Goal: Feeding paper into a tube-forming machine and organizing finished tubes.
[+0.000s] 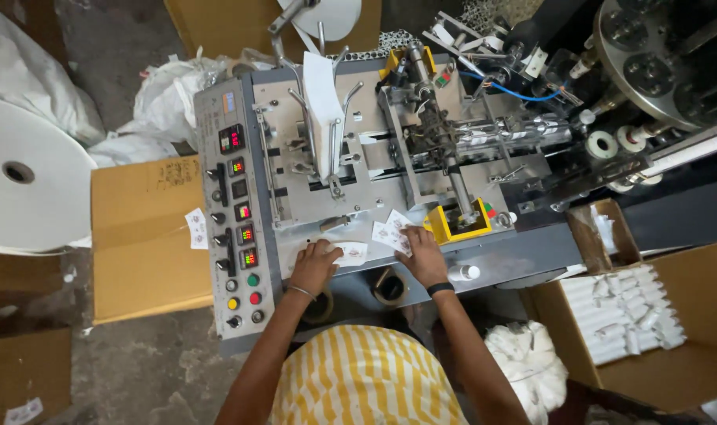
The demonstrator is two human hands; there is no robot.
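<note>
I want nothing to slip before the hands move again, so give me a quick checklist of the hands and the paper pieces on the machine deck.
1. Left hand flat on a printed paper piece: ok.
2. Right hand on the fanned paper pieces: ok.
3. Both hands short of the yellow guard: ok.
4. Pieces lie on the deck: ok.
5. Pieces squared up: not ok.
6. Machine running: cannot tell.

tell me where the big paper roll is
In the head view the big white paper roll lies at the far left edge, left of the closed cardboard box beside the machine's control panel.
</note>
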